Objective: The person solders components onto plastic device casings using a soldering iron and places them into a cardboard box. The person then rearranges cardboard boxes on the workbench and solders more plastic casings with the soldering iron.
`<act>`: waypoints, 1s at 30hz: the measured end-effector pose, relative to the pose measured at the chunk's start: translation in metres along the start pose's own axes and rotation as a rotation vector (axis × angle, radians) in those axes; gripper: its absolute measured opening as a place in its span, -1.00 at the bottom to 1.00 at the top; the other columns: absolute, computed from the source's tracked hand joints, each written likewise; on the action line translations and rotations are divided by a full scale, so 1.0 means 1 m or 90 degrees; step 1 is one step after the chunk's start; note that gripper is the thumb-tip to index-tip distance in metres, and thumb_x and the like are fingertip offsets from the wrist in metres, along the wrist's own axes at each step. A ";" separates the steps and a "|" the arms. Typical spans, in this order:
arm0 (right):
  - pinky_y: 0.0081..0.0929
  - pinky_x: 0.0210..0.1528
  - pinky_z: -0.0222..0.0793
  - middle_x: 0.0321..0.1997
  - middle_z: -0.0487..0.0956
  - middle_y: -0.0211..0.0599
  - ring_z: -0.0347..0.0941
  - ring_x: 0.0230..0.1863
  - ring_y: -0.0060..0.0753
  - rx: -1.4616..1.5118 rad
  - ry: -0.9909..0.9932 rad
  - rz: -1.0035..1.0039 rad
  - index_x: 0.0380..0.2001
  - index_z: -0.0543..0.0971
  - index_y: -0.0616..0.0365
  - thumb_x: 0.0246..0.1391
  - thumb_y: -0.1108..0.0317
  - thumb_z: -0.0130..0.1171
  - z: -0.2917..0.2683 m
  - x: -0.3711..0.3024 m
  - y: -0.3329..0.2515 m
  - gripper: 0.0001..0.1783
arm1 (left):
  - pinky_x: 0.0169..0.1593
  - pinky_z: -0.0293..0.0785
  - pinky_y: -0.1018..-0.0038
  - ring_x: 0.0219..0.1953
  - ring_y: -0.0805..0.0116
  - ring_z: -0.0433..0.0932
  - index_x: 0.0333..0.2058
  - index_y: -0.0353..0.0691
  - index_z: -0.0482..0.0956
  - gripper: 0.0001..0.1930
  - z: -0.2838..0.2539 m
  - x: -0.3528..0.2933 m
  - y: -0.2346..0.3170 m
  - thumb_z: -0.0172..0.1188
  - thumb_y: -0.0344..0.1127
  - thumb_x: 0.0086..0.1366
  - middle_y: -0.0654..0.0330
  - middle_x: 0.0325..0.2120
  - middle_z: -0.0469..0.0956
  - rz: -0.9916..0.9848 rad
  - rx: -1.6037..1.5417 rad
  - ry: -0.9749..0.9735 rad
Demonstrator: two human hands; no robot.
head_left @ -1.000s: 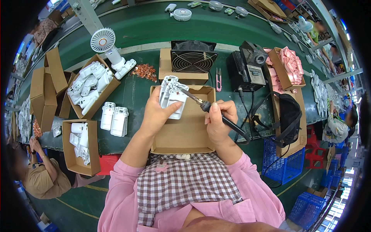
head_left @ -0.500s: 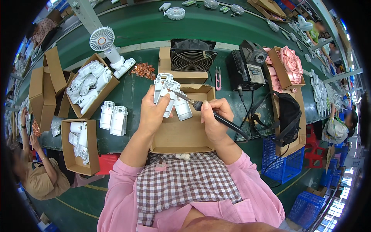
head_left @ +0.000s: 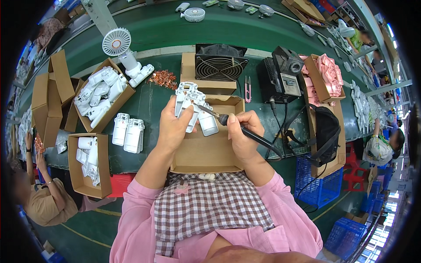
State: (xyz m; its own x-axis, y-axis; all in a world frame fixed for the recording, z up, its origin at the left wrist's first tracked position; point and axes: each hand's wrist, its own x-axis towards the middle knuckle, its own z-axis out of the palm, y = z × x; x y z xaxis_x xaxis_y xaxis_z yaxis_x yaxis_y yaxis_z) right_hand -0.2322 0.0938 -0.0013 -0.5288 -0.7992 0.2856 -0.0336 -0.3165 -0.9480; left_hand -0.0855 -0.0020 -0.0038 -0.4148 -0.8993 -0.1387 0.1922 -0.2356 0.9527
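My left hand (head_left: pixel 174 122) is closed around white plastic housings (head_left: pixel 186 94), held fanned above a shallow cardboard tray (head_left: pixel 206 151). One small copper-coloured piece shows on the top housing. In my right hand (head_left: pixel 244 130) is a soldering iron (head_left: pixel 223 119), gripped like a pen, with its tip at the copper-coloured piece near my left thumb. A further white housing (head_left: pixel 209 122) sits lower in the fan, over the tray. Whether the tip touches the copper piece is too small to tell.
A black fan (head_left: pixel 220 63) stands beyond the tray, a soldering station (head_left: pixel 280 76) to its right. Pink-handled snips (head_left: pixel 247 90) lie between. Copper pieces (head_left: pixel 164 79), stacked housings (head_left: pixel 133 136) and boxes of white parts (head_left: pixel 90 188) are at left. Pink parts (head_left: pixel 329 74) fill a box at right.
Both hands, the iron and the housings hold almost the same place. The view has shifted slightly. At the far right, a co-worker has moved.
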 end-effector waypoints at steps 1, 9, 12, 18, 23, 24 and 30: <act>-0.79 -0.60 0.15 -0.57 0.45 -0.47 0.25 -0.62 -0.83 -0.012 -0.003 -0.006 -0.49 0.36 0.21 0.09 0.52 0.15 0.000 0.000 0.000 -0.83 | -0.61 0.46 0.62 -0.56 0.52 0.51 -0.09 -0.28 0.40 -0.74 0.000 0.000 0.000 0.08 -0.38 0.26 0.21 -0.40 0.54 0.001 -0.002 -0.001; -0.78 -0.65 0.13 -0.58 0.44 -0.41 0.24 -0.69 -0.79 -0.031 -0.010 -0.013 -0.49 0.34 0.19 0.11 0.51 0.12 0.000 0.000 0.001 -0.83 | -0.57 0.49 0.61 -0.51 0.53 0.52 -0.15 -0.30 0.37 -0.81 0.000 -0.001 0.004 0.03 -0.45 0.26 0.20 -0.40 0.53 -0.017 -0.001 -0.009; -0.77 -0.66 0.14 -0.59 0.43 -0.39 0.26 -0.70 -0.77 0.008 0.019 -0.016 -0.48 0.34 0.19 0.12 0.50 0.11 -0.001 0.000 0.002 -0.83 | -0.60 0.47 0.61 -0.54 0.52 0.52 -0.12 -0.30 0.38 -0.78 0.000 0.000 0.001 0.05 -0.43 0.26 0.20 -0.40 0.53 -0.013 -0.001 -0.008; -0.77 -0.67 0.15 -0.58 0.43 -0.37 0.27 -0.71 -0.75 0.030 0.007 0.016 -0.47 0.33 0.19 0.12 0.49 0.12 0.000 0.002 -0.001 -0.83 | -0.63 0.45 0.62 -0.56 0.52 0.51 -0.08 -0.30 0.39 -0.74 0.000 0.000 0.000 0.07 -0.43 0.25 0.20 -0.39 0.54 -0.012 0.026 -0.007; -0.77 -0.66 0.17 -0.57 0.45 -0.36 0.27 -0.70 -0.74 0.022 -0.005 0.023 -0.47 0.33 0.19 0.12 0.49 0.12 -0.001 0.002 -0.002 -0.83 | -0.63 0.45 0.63 -0.56 0.53 0.51 -0.08 -0.29 0.40 -0.74 0.001 0.000 0.000 0.07 -0.43 0.25 0.20 -0.38 0.54 -0.015 0.029 -0.009; -0.77 -0.66 0.17 -0.57 0.45 -0.36 0.27 -0.70 -0.74 0.021 -0.005 0.023 -0.47 0.33 0.19 0.12 0.49 0.12 -0.001 0.002 -0.001 -0.83 | -0.63 0.45 0.63 -0.56 0.53 0.51 -0.08 -0.29 0.40 -0.74 0.001 -0.001 0.001 0.07 -0.43 0.25 0.20 -0.38 0.54 -0.017 0.031 -0.011; -0.78 -0.66 0.16 -0.63 0.45 -0.46 0.28 -0.67 -0.80 0.028 0.003 0.020 -0.47 0.36 0.19 0.11 0.48 0.16 0.000 0.002 -0.001 -0.82 | -0.63 0.45 0.63 -0.57 0.54 0.50 -0.10 -0.29 0.40 -0.76 0.001 -0.001 0.001 0.06 -0.44 0.25 0.21 -0.40 0.53 -0.024 0.035 -0.013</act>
State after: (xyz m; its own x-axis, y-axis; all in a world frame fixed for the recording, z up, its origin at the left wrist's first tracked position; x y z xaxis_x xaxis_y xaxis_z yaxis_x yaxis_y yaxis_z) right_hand -0.2332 0.0920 -0.0001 -0.5330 -0.8067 0.2553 0.0198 -0.3135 -0.9494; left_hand -0.0858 -0.0012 -0.0020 -0.4390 -0.8823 -0.1697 0.1266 -0.2477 0.9605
